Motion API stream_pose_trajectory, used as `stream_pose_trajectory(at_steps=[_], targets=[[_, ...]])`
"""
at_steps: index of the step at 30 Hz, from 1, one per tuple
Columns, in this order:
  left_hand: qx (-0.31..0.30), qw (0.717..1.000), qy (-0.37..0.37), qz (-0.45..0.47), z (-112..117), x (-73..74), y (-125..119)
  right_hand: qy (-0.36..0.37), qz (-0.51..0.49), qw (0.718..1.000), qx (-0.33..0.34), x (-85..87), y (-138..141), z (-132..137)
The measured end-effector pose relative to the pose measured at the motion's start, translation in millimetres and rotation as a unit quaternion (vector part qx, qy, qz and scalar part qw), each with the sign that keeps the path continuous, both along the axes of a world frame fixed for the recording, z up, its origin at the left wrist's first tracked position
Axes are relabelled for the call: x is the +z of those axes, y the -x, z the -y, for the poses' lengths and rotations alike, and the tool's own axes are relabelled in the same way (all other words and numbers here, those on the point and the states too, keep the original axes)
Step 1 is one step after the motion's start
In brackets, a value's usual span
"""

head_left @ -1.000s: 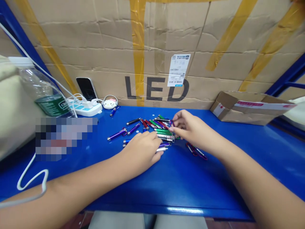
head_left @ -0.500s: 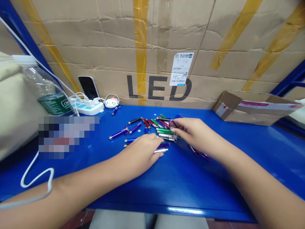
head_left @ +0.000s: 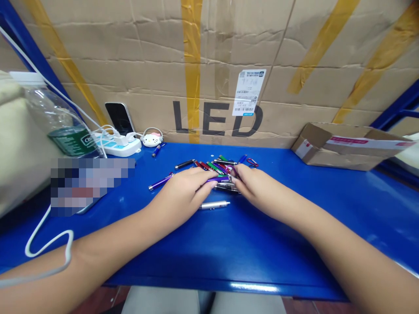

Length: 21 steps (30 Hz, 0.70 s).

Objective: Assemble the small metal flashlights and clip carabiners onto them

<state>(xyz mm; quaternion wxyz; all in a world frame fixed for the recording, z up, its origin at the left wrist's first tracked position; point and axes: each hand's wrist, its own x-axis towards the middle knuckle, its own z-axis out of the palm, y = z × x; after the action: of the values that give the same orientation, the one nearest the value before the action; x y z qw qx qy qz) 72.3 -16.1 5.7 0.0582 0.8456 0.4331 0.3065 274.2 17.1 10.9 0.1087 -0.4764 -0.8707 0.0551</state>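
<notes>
A left hand grips a purple penlight over a blue table, its far end meeting the right hand, whose fingers pinch a purple carabiner, while a silver penlight lies nearer the wearer.

Can count one left hand, one right hand, at least ten pens, at least two clips, one bottle, one power strip, one upright phone, one open box.

Blue tabletop (glossy), reddish floor
</notes>
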Motion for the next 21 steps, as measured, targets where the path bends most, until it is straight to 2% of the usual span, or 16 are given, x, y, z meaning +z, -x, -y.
stream_pose_trajectory(at_steps=[5,9,13,21], targets=[[0.015,0.999,0.041,0.029,3.4,4.9,3.4,-0.021,-0.003,1.000,-0.006,-2.2,4.5,2.1],[0.039,0.987,0.139,0.071,4.7,8.4,4.1,-0.050,0.006,0.998,-0.023,-3.1,5.8,1.4],[0.049,0.965,0.219,0.137,2.1,5.4,5.3,-0.060,0.046,0.997,-0.034,-1.5,8.7,3.5],[0.056,0.932,0.270,0.234,-0.2,2.4,1.8,-0.095,0.075,0.992,-0.025,-0.9,12.8,6.4]])
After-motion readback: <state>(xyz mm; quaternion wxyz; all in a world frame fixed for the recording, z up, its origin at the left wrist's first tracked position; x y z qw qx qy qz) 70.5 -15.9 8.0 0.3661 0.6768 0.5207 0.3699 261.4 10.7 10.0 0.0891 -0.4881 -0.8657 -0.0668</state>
